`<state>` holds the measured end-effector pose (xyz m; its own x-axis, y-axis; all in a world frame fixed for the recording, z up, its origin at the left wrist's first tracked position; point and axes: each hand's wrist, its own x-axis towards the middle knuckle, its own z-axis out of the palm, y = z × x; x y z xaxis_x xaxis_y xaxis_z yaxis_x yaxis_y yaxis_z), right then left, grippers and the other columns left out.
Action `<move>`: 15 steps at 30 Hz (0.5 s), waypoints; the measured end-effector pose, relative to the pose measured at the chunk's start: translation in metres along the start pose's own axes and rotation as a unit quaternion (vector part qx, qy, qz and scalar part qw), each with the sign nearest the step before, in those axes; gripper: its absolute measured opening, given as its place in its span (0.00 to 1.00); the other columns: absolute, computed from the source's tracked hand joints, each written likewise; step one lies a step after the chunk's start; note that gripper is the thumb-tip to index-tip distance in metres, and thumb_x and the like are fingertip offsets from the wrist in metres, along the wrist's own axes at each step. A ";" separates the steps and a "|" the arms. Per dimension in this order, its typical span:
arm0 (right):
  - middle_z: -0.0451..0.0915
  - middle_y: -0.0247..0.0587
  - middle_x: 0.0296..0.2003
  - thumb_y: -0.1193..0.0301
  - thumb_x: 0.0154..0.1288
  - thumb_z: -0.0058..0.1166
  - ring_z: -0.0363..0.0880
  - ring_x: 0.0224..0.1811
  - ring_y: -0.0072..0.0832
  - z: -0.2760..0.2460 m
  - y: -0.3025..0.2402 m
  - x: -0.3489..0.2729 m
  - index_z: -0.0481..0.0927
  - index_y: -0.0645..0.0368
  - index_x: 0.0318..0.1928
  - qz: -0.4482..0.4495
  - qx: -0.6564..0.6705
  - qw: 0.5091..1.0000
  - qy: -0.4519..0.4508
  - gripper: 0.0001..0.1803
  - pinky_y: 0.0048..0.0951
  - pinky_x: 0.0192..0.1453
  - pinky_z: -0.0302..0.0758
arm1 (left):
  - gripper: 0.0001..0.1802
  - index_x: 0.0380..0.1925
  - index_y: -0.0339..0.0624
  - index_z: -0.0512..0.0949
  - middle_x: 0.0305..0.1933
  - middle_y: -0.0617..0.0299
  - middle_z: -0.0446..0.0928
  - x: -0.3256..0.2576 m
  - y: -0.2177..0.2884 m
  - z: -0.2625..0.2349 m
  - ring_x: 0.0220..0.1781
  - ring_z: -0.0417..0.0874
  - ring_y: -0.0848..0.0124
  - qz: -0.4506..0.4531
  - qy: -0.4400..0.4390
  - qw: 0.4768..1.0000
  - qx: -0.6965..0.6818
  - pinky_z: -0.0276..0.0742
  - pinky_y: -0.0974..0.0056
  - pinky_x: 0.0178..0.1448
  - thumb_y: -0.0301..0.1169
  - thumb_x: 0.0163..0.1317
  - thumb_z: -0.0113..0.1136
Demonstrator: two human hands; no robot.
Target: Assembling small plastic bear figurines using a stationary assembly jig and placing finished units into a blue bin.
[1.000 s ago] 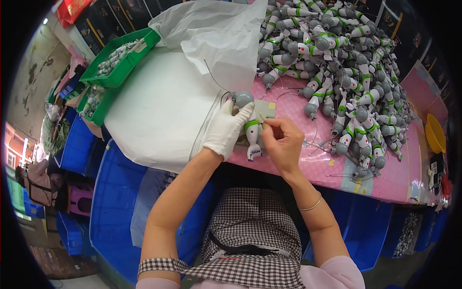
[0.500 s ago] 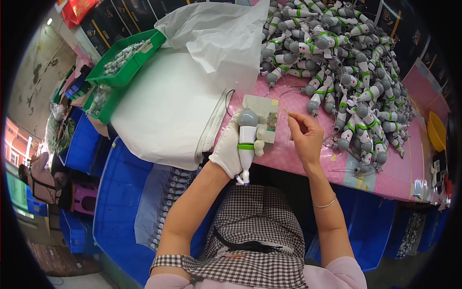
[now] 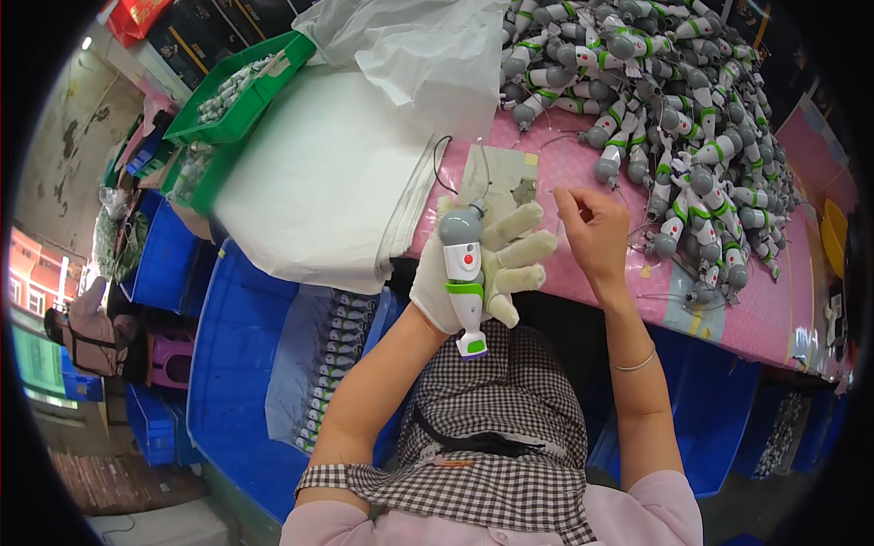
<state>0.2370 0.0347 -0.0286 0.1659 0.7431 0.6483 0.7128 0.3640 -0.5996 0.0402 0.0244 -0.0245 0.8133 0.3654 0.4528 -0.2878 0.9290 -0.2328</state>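
Observation:
A white, bottle-shaped device (image 3: 463,263) with a round grey head, a green band and a red dot lies along the palm of my left hand (image 3: 494,270). That hand wears a white glove, and its fingers spread out to the right of the device. A thin dark wire rises from the grey head. My right hand (image 3: 596,235) is bare and hovers above the pink table cover, its fingers curled in. Whether anything small sits inside them is hidden. Just beyond the left hand lies a flat grey plate (image 3: 501,168) with a small metal part on it.
Many similar devices (image 3: 701,164) form a tall heap at the right on the pink-covered table (image 3: 592,296). White sheets (image 3: 309,200) lie left, beside green bins (image 3: 214,132) of small parts. Below, a blue bin (image 3: 241,341) holds rows of devices. A yellow bowl (image 3: 833,241) stands far right.
My left hand has turned and opened its fingers, and the device now shows its red dot and green foot patch. My right hand has shifted slightly right and curled further.

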 end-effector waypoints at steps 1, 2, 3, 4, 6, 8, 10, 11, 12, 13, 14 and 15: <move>0.81 0.38 0.27 0.65 0.62 0.54 0.72 0.17 0.22 -0.007 -0.012 0.004 0.82 0.62 0.36 0.120 0.122 0.980 -0.100 0.12 0.25 0.21 0.66 | 0.46 0.68 0.40 0.47 0.70 0.39 0.46 0.000 -0.004 -0.007 0.67 0.54 0.35 -0.002 0.002 1.000 -0.006 0.54 0.22 0.55 0.62 0.60 0.40; 0.82 0.37 0.29 0.64 0.64 0.53 0.71 0.15 0.19 -0.009 -0.021 0.007 0.81 0.62 0.39 0.233 0.241 0.922 -0.192 0.14 0.23 0.19 0.66 | 0.47 0.68 0.40 0.47 0.70 0.39 0.46 0.000 -0.005 -0.015 0.66 0.55 0.34 -0.036 -0.011 0.999 -0.013 0.55 0.23 0.55 0.63 0.59 0.40; 0.82 0.37 0.29 0.64 0.64 0.53 0.71 0.15 0.19 -0.010 -0.027 0.008 0.81 0.62 0.39 0.236 0.239 0.923 -0.189 0.14 0.23 0.19 0.66 | 0.48 0.68 0.39 0.47 0.70 0.39 0.46 0.000 -0.008 -0.020 0.66 0.56 0.34 -0.069 -0.025 0.997 -0.020 0.55 0.23 0.55 0.64 0.58 0.41; 0.82 0.38 0.30 0.64 0.65 0.52 0.70 0.14 0.17 -0.011 -0.030 0.011 0.80 0.64 0.42 0.302 0.374 0.850 -0.214 0.15 0.20 0.18 0.66 | 0.51 0.68 0.38 0.47 0.70 0.38 0.46 0.000 -0.019 -0.020 0.65 0.56 0.34 -0.069 0.001 0.997 -0.038 0.57 0.24 0.55 0.66 0.56 0.41; 0.82 0.39 0.32 0.67 0.65 0.51 0.72 0.16 0.15 -0.014 -0.033 0.013 0.78 0.65 0.46 0.345 0.527 0.752 -0.193 0.15 0.14 0.19 0.68 | 0.49 0.64 0.35 0.55 0.63 0.38 0.58 0.002 -0.030 -0.022 0.55 0.68 0.39 -0.059 0.090 0.994 -0.019 0.68 0.31 0.47 0.68 0.57 0.38; 0.81 0.39 0.32 0.68 0.65 0.51 0.72 0.16 0.16 -0.015 -0.032 0.008 0.78 0.65 0.45 0.344 0.531 0.757 -0.163 0.14 0.15 0.20 0.69 | 0.46 0.61 0.33 0.61 0.57 0.38 0.68 -0.003 -0.034 -0.020 0.48 0.76 0.44 -0.044 0.149 0.988 0.019 0.77 0.39 0.41 0.66 0.60 0.35; 0.80 0.37 0.28 0.70 0.63 0.53 0.72 0.17 0.16 -0.017 -0.031 0.004 0.79 0.66 0.44 0.347 0.522 0.768 -0.132 0.12 0.16 0.20 0.70 | 0.45 0.54 0.31 0.68 0.40 0.47 0.78 -0.010 -0.032 -0.024 0.33 0.80 0.61 -0.020 0.285 0.951 0.118 0.78 0.59 0.34 0.66 0.60 0.33; 0.80 0.37 0.28 0.70 0.63 0.53 0.72 0.17 0.16 -0.018 -0.030 0.003 0.79 0.66 0.44 0.348 0.521 0.768 -0.133 0.12 0.16 0.20 0.70 | 0.45 0.54 0.31 0.68 0.40 0.47 0.78 -0.014 -0.036 -0.021 0.33 0.80 0.61 -0.019 0.284 0.952 0.116 0.78 0.59 0.34 0.66 0.60 0.33; 0.78 0.35 0.27 0.71 0.63 0.53 0.71 0.16 0.15 -0.018 -0.027 0.001 0.79 0.66 0.43 0.341 0.518 0.773 -0.132 0.12 0.16 0.20 0.68 | 0.44 0.50 0.31 0.70 0.33 0.52 0.77 -0.017 -0.041 -0.016 0.27 0.78 0.66 0.022 0.360 0.912 0.197 0.74 0.64 0.29 0.66 0.61 0.32; 0.76 0.33 0.25 0.71 0.63 0.53 0.69 0.15 0.15 -0.018 -0.026 0.000 0.79 0.66 0.42 0.334 0.515 0.779 -0.128 0.12 0.16 0.19 0.67 | 0.43 0.45 0.32 0.72 0.27 0.56 0.77 -0.020 -0.046 -0.010 0.21 0.76 0.71 0.061 0.430 0.857 0.276 0.70 0.70 0.25 0.65 0.62 0.31; 0.76 0.33 0.25 0.71 0.63 0.53 0.69 0.15 0.15 -0.019 -0.023 0.000 0.79 0.66 0.42 0.335 0.514 0.779 -0.128 0.12 0.16 0.19 0.67 | 0.38 0.46 0.32 0.70 0.28 0.59 0.74 -0.024 -0.047 -0.009 0.21 0.74 0.73 0.085 0.447 0.820 0.347 0.69 0.71 0.24 0.62 0.61 0.42; 0.75 0.31 0.23 0.71 0.62 0.54 0.67 0.15 0.14 -0.018 -0.020 0.001 0.80 0.66 0.40 0.345 0.508 0.777 -0.137 0.11 0.15 0.18 0.64 | 0.38 0.46 0.32 0.70 0.28 0.59 0.74 -0.025 -0.048 -0.004 0.21 0.74 0.73 0.085 0.448 0.820 0.346 0.69 0.71 0.24 0.62 0.61 0.42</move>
<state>0.2354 0.0182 -0.0078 0.0198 0.9992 -0.0335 -0.4103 -0.0224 -0.9117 0.0352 -0.0295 -0.0281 0.6877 0.5907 -0.4220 -0.4012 0.7937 0.4573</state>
